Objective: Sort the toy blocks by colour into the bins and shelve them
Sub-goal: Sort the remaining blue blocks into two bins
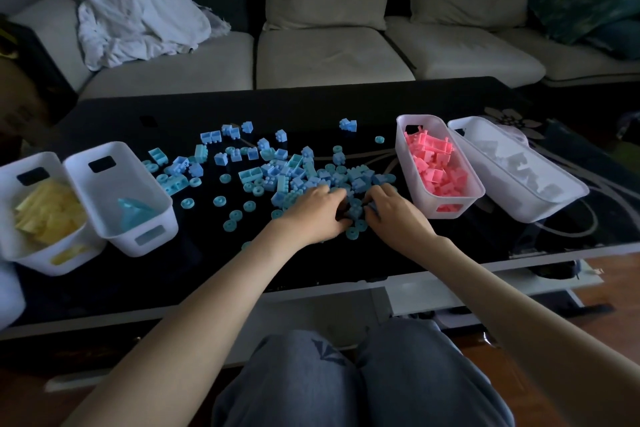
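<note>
Leaning in from a seat at the low black glass table (311,263), the person had both bare arms stretched out over the spread of blue blocks (294,163), which lay loose across the middle of the tabletop: bricks bunched thickly toward the centre, and little round pieces scattered toward the near left. The left hand (313,215) and the right hand (391,211) sat close together at the near edge of the thickest heap, palms down, with a small cluster of blue pieces between them. On each hand the fingers were bent and held close together, the tips down among the blocks, the thumbs turned in toward one another; from where I stood I couldn't tell whether either hand had actually closed on a piece. To the left stood two white bins side by side, touching: the outer bin (34,260) held yellow blocks (48,211), and the inner bin (124,243) held only a few blue pieces (133,215) at its bottom. To the right stood another pair: the nearer bin (429,208) was heaped with pink blocks (436,163), and the one beyond it (540,211) held white blocks (519,166). Behind the table ran a pale sofa (325,55) with a crumpled white cloth (138,10) on its left seat and a dark green cushion (588,0) at the right end. The person's knees in grey-blue trousers (346,385) showed below the table edge.
</note>
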{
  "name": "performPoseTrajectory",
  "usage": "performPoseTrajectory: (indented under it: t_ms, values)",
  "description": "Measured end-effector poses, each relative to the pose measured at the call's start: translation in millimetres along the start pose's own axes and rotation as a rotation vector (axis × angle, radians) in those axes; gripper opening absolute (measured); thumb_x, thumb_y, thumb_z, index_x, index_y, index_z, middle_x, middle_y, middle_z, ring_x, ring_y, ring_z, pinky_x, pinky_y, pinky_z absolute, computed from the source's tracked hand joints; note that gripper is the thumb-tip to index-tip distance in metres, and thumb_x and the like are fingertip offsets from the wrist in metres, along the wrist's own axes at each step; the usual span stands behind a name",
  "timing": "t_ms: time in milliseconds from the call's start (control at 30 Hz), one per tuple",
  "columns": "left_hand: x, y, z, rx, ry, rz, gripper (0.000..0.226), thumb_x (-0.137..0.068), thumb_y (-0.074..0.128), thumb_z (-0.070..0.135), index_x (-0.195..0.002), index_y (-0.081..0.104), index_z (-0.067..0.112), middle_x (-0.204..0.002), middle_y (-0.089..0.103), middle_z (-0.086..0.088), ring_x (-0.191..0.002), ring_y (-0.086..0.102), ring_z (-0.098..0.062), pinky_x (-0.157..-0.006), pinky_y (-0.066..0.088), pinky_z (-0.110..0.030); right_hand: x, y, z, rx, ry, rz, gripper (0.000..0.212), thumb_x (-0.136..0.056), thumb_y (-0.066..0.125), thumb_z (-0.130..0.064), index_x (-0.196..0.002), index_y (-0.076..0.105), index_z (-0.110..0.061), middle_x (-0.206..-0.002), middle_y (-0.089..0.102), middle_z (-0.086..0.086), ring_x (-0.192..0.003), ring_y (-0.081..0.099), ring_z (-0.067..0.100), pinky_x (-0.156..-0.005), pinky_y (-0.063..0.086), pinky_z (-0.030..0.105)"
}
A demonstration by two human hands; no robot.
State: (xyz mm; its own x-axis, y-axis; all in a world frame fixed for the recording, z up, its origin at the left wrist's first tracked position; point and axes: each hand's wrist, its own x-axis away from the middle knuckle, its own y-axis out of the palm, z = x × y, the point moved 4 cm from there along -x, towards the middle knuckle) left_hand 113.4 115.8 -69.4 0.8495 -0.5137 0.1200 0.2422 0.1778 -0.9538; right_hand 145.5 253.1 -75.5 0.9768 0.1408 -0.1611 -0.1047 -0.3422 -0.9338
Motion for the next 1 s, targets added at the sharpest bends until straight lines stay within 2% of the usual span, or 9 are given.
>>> performPoseTrajectory:
  t_ms: [67, 233, 367, 567, 667, 767, 867, 933, 1000]
  values:
    - [-0.7, 0.1, 3.6, 0.017, 0.024, -0.011, 0.038, -0.091, 0.056, 0.037, -0.118, 0.046, 0.013, -0.113, 0.046, -0.01, -0.114, 0.042, -0.027, -0.086, 0.036, -0.033, -3.5, 1.2, -2.0, 0.022, 0.027, -0.032, 0.028, -0.099, 0.038, -0.023, -0.117, 0.048, -0.005, -0.117, 0.048, 0.011, -0.098, 0.054, 0.03, -0.075, 0.044, 0.037]
    - [-0.6, -1.3, 7.7, 0.072, 0.047, -0.066, 0.034, -0.088, 0.049, 0.015, -0.121, 0.044, 0.009, -0.106, 0.041, -0.007, -0.113, 0.04, -0.026, -0.084, 0.035, -0.031, -0.3, 6.8, -4.4, 0.138, -0.007, 0.014, 0.024, -0.099, 0.042, -0.025, -0.108, 0.051, -0.005, -0.111, 0.049, 0.01, -0.083, 0.059, 0.029, -0.057, 0.031, 0.031]
    - [-0.5, -1.9, 6.3, 0.099, 0.038, -0.052, 0.027, -0.091, 0.053, 0.029, -0.111, 0.045, 0.014, -0.1, 0.039, -0.003, -0.11, 0.042, -0.024, -0.079, 0.033, -0.03, -1.6, 4.5, -3.4, 0.059, 0.044, 0.019, 0.023, -0.098, 0.043, -0.027, -0.105, 0.05, -0.006, -0.106, 0.05, 0.008, -0.082, 0.057, 0.03, -0.057, 0.034, 0.032]
    - [-3.3, -1.0, 6.7, 0.098, 0.035, -0.031, 0.037, -0.093, 0.055, 0.038, -0.119, 0.049, 0.013, -0.103, 0.042, -0.004, -0.11, 0.044, -0.024, -0.079, 0.033, -0.028, -6.8, -1.8, 1.0, -0.131, 0.069, -0.013, 0.014, -0.097, 0.045, -0.018, -0.105, 0.045, -0.006, -0.099, 0.056, 0.011, -0.081, 0.057, 0.03, -0.058, 0.036, 0.033]
    - [-0.1, -5.2, 5.6, 0.098, 0.008, 0.05, 0.029, -0.089, 0.054, 0.039, -0.107, 0.052, 0.017, -0.1, 0.044, -0.002, -0.11, 0.046, -0.023, -0.078, 0.034, -0.028, -11.7, -10.4, -0.5, -0.2, 0.049, -0.018, 0.022, -0.097, 0.04, -0.007, -0.118, 0.043, 0.0, -0.107, 0.057, 0.018, -0.089, 0.058, 0.033, -0.069, 0.045, 0.036]
    - [7.6, -15.4, 0.8, 0.134, -0.051, 0.093, 0.029, -0.087, 0.054, 0.042, -0.101, 0.052, 0.016, -0.103, 0.049, -0.001, -0.105, 0.049, -0.02, -0.078, 0.04, -0.03, -20.7, -23.9, -5.3, -0.352, 0.125, -0.029, 0.031, -0.098, 0.038, -0.009, -0.128, 0.039, -0.008, -0.107, 0.058, 0.016, -0.094, 0.059, 0.03, -0.074, 0.046, 0.035]
    - [20.7, -37.4, -8.8, 0.207, -0.14, 0.121, 0.028, -0.089, 0.054, 0.043, -0.096, 0.05, 0.016, -0.093, 0.051, 0.002, -0.086, 0.054, -0.016, -0.063, 0.038, -0.027, -34.6, -32.5, -22.6, -0.535, 0.213, -0.079, 0.025, -0.099, 0.041, -0.017, -0.122, 0.049, -0.017, -0.093, 0.059, 0.005, -0.075, 0.061, 0.023, -0.06, 0.048, 0.03]
    - [35.9, -55.7, -19.4, 0.32, -0.234, 0.156, 0.026, -0.091, 0.052, 0.039, -0.1, 0.049, 0.015, -0.087, 0.054, 0.001, -0.068, 0.051, -0.012, -0.052, 0.033, -0.025, -45.2, -34.6, -45.6, -0.627, 0.235, -0.094, 0.02, -0.098, 0.044, -0.022, -0.111, 0.058, -0.018, -0.085, 0.061, 0.001, -0.055, 0.051, 0.012, -0.047, 0.039, 0.023]
    - [57.2, -74.9, -35.4, 0.419, -0.353, 0.212, 0.025, -0.092, 0.049, 0.039, -0.102, 0.047, 0.017, -0.081, 0.053, 0.001, -0.06, 0.048, -0.011, -0.049, 0.031, -0.026, -56.7, -34.5, -80.3, -0.651, 0.185, -0.132, 0.02, -0.097, 0.044, -0.024, -0.107, 0.061, -0.016, -0.083, 0.061, -0.001, -0.05, 0.045, 0.009, -0.045, 0.035, 0.022]
